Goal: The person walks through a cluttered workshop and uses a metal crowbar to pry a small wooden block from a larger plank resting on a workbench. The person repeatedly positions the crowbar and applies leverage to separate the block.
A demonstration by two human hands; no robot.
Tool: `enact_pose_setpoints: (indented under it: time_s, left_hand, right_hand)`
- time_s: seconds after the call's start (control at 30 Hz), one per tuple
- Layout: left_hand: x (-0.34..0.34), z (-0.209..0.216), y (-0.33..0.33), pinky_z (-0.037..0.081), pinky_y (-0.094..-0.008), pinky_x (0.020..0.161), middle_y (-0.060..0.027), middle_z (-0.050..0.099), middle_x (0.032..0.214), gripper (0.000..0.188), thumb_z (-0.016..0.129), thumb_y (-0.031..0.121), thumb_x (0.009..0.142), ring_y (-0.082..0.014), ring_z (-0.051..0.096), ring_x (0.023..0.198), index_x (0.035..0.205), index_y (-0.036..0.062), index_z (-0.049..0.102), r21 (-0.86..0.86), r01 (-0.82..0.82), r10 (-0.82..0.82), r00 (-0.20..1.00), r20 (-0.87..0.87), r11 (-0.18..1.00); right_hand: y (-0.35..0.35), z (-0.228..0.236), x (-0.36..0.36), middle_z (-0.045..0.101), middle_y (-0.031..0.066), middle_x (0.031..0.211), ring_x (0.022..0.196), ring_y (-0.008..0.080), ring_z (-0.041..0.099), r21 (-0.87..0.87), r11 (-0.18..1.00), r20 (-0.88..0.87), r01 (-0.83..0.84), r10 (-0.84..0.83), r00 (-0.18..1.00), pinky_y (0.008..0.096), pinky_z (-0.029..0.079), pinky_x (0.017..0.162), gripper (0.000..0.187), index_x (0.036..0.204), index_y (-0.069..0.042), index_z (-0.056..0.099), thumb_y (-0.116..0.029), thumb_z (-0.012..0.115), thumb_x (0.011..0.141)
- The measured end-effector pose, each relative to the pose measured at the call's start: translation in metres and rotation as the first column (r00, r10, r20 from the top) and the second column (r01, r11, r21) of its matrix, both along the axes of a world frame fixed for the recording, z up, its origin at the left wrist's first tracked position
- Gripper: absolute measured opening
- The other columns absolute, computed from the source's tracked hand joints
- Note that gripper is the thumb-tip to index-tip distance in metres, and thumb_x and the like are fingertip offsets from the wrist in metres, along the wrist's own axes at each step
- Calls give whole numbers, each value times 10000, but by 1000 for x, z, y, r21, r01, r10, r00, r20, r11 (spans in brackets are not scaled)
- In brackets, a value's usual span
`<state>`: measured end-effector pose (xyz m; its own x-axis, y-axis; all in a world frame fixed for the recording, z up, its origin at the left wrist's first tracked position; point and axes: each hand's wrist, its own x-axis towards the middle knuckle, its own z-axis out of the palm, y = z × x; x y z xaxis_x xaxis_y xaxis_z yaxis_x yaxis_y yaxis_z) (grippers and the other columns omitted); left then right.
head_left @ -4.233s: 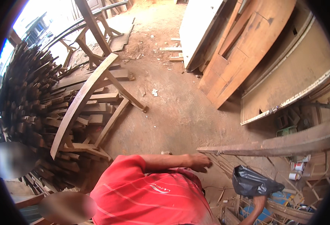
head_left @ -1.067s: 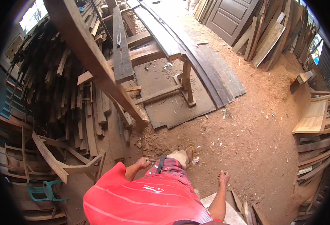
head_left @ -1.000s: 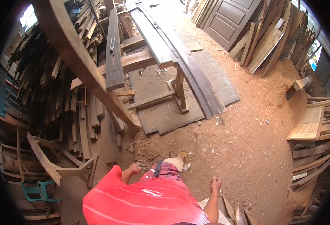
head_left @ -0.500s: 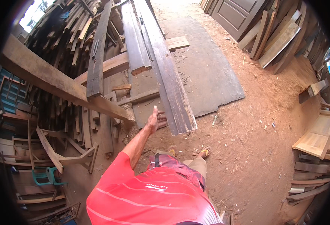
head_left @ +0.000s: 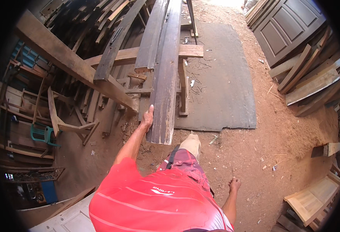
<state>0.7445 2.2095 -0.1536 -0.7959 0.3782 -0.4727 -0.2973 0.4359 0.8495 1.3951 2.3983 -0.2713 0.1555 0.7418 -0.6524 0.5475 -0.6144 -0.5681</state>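
A long dark wooden plank (head_left: 165, 89), its brown finish worn and scratched at the near end, points toward me over a wooden trestle. My left hand (head_left: 148, 116) is closed on its left edge near that end, thumb uppermost and the other fingers mostly hidden under the wood. Beside it lies a shorter dark board (head_left: 146, 54) with a pale cut end. Low on the right, away from the planks, hangs my right hand (head_left: 234, 183). Its fingers are curled together, and a thin sliver seems to stick up from them, too small to name.
A crossbeam (head_left: 193, 50) of the trestle runs under the planks. A thick slanting post (head_left: 69, 58) stands to the left, near stacked timber. A grey sheet (head_left: 220, 85) covers part of the dirt floor. A panelled door (head_left: 285, 31) leans at the far right, a green plastic chair (head_left: 45, 133) at left.
My left hand, open beside the plank before, has closed on its edge. The plank's near end now lies further left in view. My right hand has come into view at lower right.
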Motion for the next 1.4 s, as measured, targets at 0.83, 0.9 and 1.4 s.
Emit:
enact_pose_setpoints:
  time_s: [0.83, 0.9, 1.4]
  left_hand:
    - [32, 58, 25, 466, -427, 866, -209, 658, 974, 659, 442, 584, 1024, -304, 605, 941, 1113, -37, 643, -440, -285, 155, 939, -308, 852]
    - [25, 64, 40, 461, -437, 911, -216, 648, 1040, 583, 483, 508, 1029, -327, 607, 1005, 1183, -39, 611, -498, -414, 225, 890, -395, 762]
    - [-155, 100, 407, 332, -560, 1121, -216, 452, 1439, 605, 675, 168, 894, -407, 405, 1361, 1435, 23, 446, -368, -615, -17, 500, -866, 697]
  right_hand:
    - [416, -20, -335, 704, 162, 805, 740, 245, 683, 318, 715, 118, -623, 622, 774, 395, 536, 682, 274, 909, 67, 677, -205, 654, 881]
    - [450, -21, -367, 697, 149, 828, 741, 200, 662, 200, 688, 120, -698, 690, 714, 368, 538, 650, 302, 1007, 72, 641, -210, 647, 896]
    - [717, -15, -566, 681, 163, 862, 789, 288, 676, -26, 702, -166, -712, 699, 695, 388, 568, 717, 376, 1100, 62, 586, -280, 634, 951]
